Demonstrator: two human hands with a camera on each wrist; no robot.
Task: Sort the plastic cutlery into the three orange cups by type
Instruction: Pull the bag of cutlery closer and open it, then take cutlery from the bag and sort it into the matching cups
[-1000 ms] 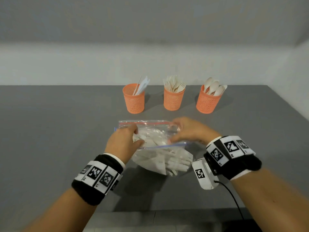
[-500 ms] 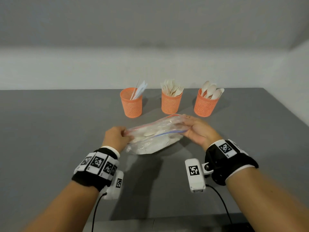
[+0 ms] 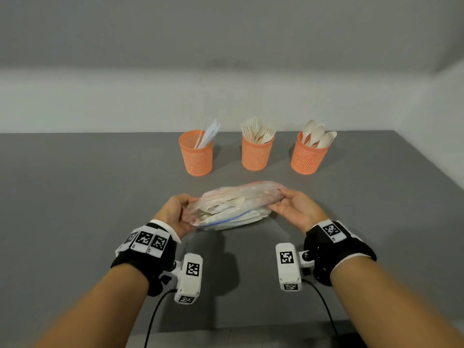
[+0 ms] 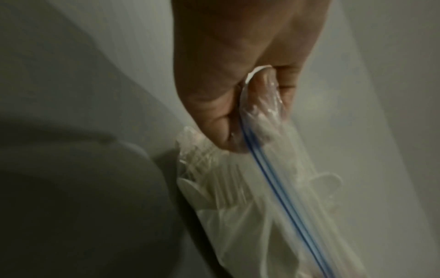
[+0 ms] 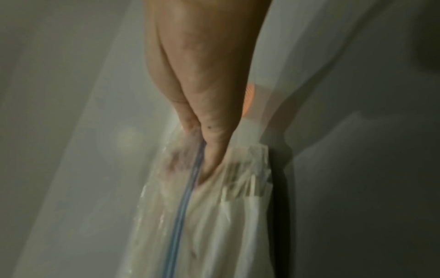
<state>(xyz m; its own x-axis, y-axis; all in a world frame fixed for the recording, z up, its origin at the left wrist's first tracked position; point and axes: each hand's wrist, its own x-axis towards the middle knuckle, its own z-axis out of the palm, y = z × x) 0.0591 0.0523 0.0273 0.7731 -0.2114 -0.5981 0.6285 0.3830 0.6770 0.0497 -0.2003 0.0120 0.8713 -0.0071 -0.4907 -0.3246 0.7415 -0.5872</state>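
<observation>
Three orange mesh plastic cups stood in a row at the far side of the grey matte table [image 3: 75, 197], well apart from one another: the left cup [image 3: 196, 154] held a few flat white plastic knives [image 3: 209, 135], the middle cup [image 3: 256, 153] a bunch of pale plastic forks [image 3: 258, 133] with tines up, and the right cup [image 3: 308, 156] several pale plastic spoons [image 3: 317, 136] with bowls up. Nearer, one clear zip-top plastic bag [image 3: 231, 207] was held between the two hands just above the tabletop, lying roughly level with its right end tilted a little higher; a thin blue seal line [image 4: 283, 197] ran along its length and a reddish strip showed along the far edge. The film was crinkled and glossy, and white cutlery packed inside [image 3: 226, 209] showed through as a jumble of handles and tines too many and too blurred to count. The left hand [image 3: 173, 214] grasped the bag's left end, thumb and fingers [image 4: 221, 131] pinched on the film beside the seal. The right hand [image 3: 293, 209] grasped the right end, its fingers [image 5: 214, 150] pressed into the film by the blue line. Each wrist wore a black band with white coded markers and one small white camera block [image 3: 189, 277] with a black cable.
</observation>
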